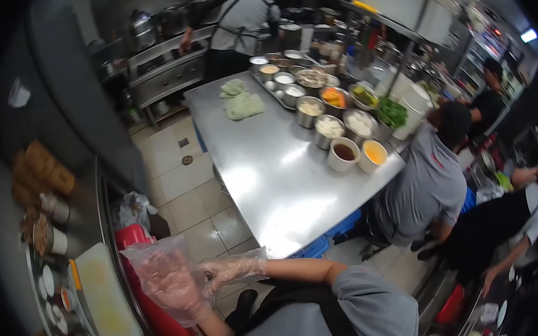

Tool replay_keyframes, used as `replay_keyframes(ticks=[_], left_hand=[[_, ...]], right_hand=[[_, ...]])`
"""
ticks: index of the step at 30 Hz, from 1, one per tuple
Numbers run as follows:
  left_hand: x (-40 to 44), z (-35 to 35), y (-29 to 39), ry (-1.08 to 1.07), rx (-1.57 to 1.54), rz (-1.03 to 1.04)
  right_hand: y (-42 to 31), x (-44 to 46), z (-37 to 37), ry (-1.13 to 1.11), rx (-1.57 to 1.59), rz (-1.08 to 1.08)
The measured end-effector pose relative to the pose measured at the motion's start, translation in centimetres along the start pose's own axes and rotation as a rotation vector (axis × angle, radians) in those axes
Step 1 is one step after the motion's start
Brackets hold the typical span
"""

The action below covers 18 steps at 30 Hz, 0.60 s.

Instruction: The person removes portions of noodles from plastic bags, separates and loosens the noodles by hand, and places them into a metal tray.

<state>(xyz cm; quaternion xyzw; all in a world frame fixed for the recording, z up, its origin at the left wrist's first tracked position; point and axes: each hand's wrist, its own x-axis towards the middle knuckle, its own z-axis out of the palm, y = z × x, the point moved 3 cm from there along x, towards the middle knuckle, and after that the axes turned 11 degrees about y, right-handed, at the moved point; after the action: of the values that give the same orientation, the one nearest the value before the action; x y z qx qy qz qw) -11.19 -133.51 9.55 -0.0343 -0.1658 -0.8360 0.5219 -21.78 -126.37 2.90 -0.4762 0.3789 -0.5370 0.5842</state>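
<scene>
My left hand (174, 287) is inside a loose clear plastic glove, palm showing and fingers spread, with baggy plastic past the fingertips. My right hand (229, 272), also in a clear plastic glove, has its fingers closed on the plastic near the base of my left hand. Both are above the tiled floor and the edge of the left counter. Close by on that counter lies a pale, stained cutting board (106, 298), with an orange-handled knife (75, 275) along its left edge.
A steel table (217, 134) holds green cloths (241, 101) and several ingredient containers (343, 153). A co-worker (422, 179) is at its right side; another person (240, 20) leans over the stove. More people are farther right. A red bin (133, 235) is below the left counter.
</scene>
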Motion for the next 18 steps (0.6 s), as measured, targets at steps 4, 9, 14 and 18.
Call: replay_keyframes(ticks=[4,9,14,18], left_hand=[[-3.0,3.3,-3.5,0.226,-0.020,-0.114],[-4.0,1.7,-7.2,-0.125,-0.312,-0.435],[-6.0,7.0,-12.4,-0.362,-0.324,-0.627],[-7.9,9.2,-15.9,-0.530,-0.231,-0.708]], right_hand=[[-1.4,-6.5,0.3,0.215,-0.279,-0.063],[2.7,-12.9,-0.5,0.388,-0.576,-0.049],[-2.2,-17.8,0.4,0.539,-0.731,-0.042],[-4.1,-24.7,-1.5,0.654,-0.697,0.032]])
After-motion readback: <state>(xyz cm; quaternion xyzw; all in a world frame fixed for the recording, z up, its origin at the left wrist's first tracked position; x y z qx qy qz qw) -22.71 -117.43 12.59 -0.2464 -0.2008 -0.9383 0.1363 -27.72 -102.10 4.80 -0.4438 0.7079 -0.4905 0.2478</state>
